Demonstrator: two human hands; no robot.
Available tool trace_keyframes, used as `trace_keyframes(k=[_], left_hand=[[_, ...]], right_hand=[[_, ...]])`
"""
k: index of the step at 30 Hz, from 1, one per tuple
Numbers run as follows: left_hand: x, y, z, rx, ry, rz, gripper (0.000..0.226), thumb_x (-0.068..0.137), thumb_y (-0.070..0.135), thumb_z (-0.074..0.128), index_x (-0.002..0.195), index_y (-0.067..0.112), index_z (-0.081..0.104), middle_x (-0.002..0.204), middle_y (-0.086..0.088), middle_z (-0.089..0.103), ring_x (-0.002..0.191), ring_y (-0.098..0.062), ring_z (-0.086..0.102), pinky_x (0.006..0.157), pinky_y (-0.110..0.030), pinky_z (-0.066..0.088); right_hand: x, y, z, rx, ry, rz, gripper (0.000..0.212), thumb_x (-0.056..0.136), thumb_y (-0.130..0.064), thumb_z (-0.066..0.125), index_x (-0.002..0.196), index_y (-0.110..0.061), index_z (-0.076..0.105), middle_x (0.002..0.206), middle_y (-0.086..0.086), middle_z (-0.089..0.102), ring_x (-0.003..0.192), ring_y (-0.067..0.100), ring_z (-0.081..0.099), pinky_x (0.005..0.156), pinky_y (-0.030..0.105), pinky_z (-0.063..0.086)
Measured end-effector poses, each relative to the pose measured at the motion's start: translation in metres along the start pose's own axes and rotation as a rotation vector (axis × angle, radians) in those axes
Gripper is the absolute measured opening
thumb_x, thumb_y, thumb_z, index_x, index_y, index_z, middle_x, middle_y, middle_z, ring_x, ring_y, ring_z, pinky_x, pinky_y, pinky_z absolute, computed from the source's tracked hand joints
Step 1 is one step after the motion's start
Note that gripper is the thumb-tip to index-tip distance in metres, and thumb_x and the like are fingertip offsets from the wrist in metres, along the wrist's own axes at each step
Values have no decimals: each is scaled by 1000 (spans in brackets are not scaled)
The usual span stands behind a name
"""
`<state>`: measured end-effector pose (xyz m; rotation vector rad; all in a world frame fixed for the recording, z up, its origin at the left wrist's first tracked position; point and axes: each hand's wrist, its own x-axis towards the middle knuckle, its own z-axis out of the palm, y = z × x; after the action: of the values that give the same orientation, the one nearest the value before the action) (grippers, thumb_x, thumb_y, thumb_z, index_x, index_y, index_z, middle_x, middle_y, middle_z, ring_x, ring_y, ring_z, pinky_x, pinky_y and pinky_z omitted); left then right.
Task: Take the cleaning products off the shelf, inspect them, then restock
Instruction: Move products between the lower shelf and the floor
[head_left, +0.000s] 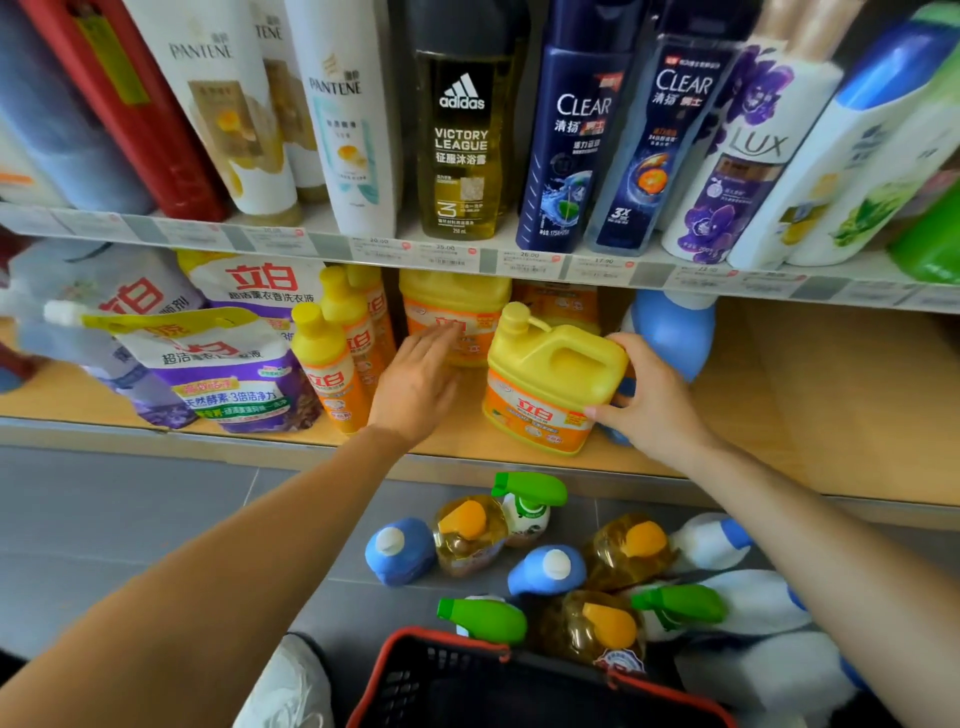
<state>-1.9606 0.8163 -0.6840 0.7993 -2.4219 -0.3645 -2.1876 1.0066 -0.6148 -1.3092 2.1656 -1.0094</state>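
Yellow detergent jug (550, 379) with orange label stands upright on the wooden shelf (831, 405).

Along the frame's top edge the upper-shelf bottles (461, 130) lose their caps, the price tags (530, 262) beneath are too blurred to read, the red basket (447, 638) is cut off at the bottom edge, and a blue bottle (675, 332) at centre right sits half hidden behind the yellow jug (550, 374).

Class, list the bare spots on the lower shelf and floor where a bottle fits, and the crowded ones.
Free: the shelf board right of the blue bottle; the grey floor left of the floor bottles. A gap between the slim yellow bottles and the yellow jug holds the left hand. Crowded: the pouches, and beside the basket.
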Motion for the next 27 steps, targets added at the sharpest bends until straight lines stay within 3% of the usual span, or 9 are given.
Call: trace_keyframes(k=[3,6,9,12,15,17,19,23,27], left_hand=[[-22,23,-1,-200,36,-194,64,93,29,72,148,10,47,139,-12,61,125,-30,57,101,-46,51],[-36,40,-3,-212,237,-276,64,92,38,73,145,12,47,141,-6,55,129,-23,52,102,-37,48],[-30,42,-13,65,385,-28,70,92,40,71,150,11,43,151,-15,44,139,-32,42,115,-38,35],[-13,34,-25,339,196,207,86,89,47,70,160,24,27,166,-9,25,153,-34,23,125,-46,20],[0,23,-30,448,76,238,98,82,46,76,161,29,20,168,-5,21,154,-33,21,125,-49,19],[5,18,-27,450,82,234,99,81,41,79,160,30,21,166,-4,25,151,-32,27,121,-49,27],[10,16,-23,437,113,233,97,80,40,80,160,30,24,164,-5,29,148,-33,31,112,-48,37],[17,15,-12,422,161,227,93,82,42,79,158,28,28,160,-7,35,143,-36,36,103,-49,46],[17,14,-4,425,188,228,87,86,44,74,158,27,30,160,-8,35,140,-37,37,108,-48,42]], right_hand=[[10,-8,16,50,-62,-31,76,72,-10,88,136,-20,48,126,1,59,120,25,58,95,52,54],[23,-24,38,88,-83,-68,76,72,-12,87,136,-25,47,128,0,59,121,25,58,98,53,52],[35,-37,64,172,-53,-83,77,72,-10,88,136,-26,49,126,-3,62,120,22,60,98,48,54],[41,-30,83,400,-35,33,84,70,-1,87,143,-18,48,127,-8,59,120,18,61,99,29,54],[49,1,80,124,24,48,79,68,-6,85,140,-16,55,126,-2,61,122,21,59,93,10,44],[63,25,75,-148,-11,26,83,69,-10,83,145,-16,50,146,7,51,137,27,46,108,26,40],[80,44,74,-323,-63,14,90,74,-15,81,153,-20,38,164,7,27,150,30,23,121,41,27],[114,67,77,-575,-141,-51,102,81,-37,76,159,-38,10,169,-1,-6,154,35,-5,122,55,8],[122,79,81,-694,-201,-50,107,80,-49,71,157,-42,-4,169,-4,-12,153,42,-10,120,60,4]])
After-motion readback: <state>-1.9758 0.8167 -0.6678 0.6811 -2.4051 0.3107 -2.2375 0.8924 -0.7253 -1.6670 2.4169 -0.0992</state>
